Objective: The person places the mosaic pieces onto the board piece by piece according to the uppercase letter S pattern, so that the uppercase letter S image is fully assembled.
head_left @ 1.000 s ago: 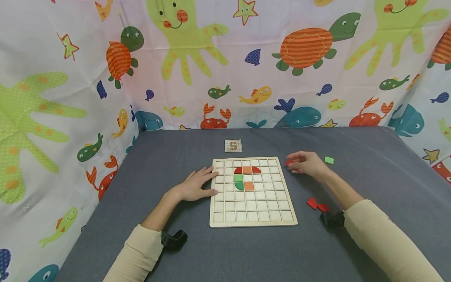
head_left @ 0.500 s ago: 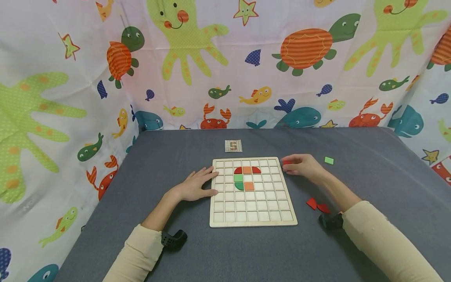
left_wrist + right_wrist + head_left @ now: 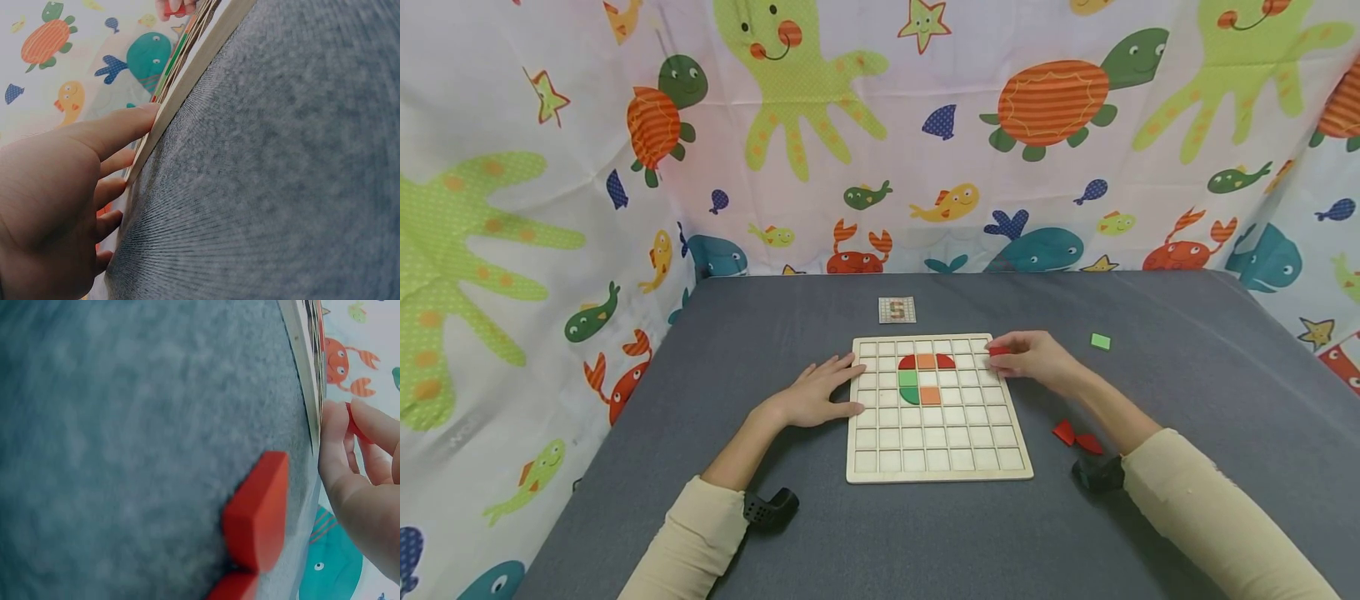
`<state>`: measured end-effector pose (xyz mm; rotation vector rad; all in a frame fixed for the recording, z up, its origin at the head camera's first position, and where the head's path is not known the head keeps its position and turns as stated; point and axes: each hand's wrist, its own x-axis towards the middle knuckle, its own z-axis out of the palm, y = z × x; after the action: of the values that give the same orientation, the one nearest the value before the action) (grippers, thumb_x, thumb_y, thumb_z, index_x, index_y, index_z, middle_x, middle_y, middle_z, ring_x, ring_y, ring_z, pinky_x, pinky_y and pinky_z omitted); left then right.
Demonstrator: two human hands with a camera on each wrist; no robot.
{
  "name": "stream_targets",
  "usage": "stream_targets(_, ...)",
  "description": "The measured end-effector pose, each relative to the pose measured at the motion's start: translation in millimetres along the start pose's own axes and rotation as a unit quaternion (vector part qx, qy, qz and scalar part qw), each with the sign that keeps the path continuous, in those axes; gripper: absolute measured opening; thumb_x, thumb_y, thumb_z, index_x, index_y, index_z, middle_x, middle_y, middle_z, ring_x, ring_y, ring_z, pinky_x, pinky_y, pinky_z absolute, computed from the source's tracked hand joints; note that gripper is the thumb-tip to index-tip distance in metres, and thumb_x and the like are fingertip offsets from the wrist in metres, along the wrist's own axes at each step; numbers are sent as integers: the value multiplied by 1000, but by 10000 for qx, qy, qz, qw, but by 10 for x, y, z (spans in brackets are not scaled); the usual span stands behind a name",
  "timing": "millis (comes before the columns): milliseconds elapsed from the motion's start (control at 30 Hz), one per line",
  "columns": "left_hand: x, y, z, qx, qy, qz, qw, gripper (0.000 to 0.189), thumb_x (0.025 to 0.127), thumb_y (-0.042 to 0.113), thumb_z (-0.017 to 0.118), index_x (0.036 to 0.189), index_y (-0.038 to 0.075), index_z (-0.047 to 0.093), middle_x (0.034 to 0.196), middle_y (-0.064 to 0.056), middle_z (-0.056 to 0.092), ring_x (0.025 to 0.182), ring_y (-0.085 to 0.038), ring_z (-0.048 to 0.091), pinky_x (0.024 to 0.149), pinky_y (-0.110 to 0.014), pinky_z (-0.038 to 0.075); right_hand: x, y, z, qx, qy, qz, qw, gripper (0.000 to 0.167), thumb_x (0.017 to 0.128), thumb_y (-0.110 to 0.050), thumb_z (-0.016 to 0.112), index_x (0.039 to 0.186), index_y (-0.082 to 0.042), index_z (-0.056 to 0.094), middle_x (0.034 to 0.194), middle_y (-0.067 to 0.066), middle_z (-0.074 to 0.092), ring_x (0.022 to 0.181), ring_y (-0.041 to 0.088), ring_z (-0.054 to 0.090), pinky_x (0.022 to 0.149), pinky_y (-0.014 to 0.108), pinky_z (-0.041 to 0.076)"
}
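Observation:
A wooden grid board [image 3: 940,477] lies on the grey cloth, with red, orange and green tiles set in its upper middle squares. My left hand [image 3: 811,398] rests at the board's left edge, fingers straight; in the left wrist view its thumb [image 3: 128,128] touches the rim. My right hand [image 3: 1037,360] is at the upper right edge and pinches a red tile [image 3: 999,351] between thumb and fingers. That tile [image 3: 357,425] also shows in the right wrist view, its outline partly covered by the fingers.
Two red tiles [image 3: 1088,443] lie right of the board, close together. Farther back is a light green tile [image 3: 1101,342]. Behind the board lies a small pattern card [image 3: 897,310] with a grid. A printed sea-animal curtain [image 3: 880,225] stands along the back.
My right hand has moved left with the red tile, from beside the board to over its upper right edge. The left hand has stayed put.

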<state>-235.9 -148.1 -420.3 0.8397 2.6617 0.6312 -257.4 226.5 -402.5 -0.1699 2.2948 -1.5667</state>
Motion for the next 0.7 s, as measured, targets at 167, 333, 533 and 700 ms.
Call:
stream_targets(167,1,7,-1,26,6,14,10000,71,94,42,58,151,11,30,157,-12,16,143,-33,9,110,-58,5,-11,-12,25,-175,-23,-82,9998,40,92,-10,64,127,8,55,108,15,62,87,20,61,78,27,52)
stream_targets(333,-5,4,1,8,8,10,10000,71,94,42,58,151,11,30,157,-12,16,143,-33,9,110,-58,4,-9,-4,40,-237,-52,-94,9997,39,92,-11,65,126,7,57,107,14,62,88,22,59,77,27,51)
stream_targets(533,-14,8,-8,-24,-7,22,10000,71,94,43,57,151,11,29,157,-12,15,143,-33,8,110,-57,4,-3,-1,69,-429,-9,-62,9991,43,89,-14,70,125,5,56,99,10,63,90,24,54,77,30,50)
stream_targets(700,-12,13,-16,-22,-30,10,10000,71,94,43,57,151,10,29,157,-12,15,143,-33,8,110,-57,4,-14,-22,106,-767,-94,-149,9969,44,85,-17,74,122,4,60,91,7,64,85,24,54,75,33,50)
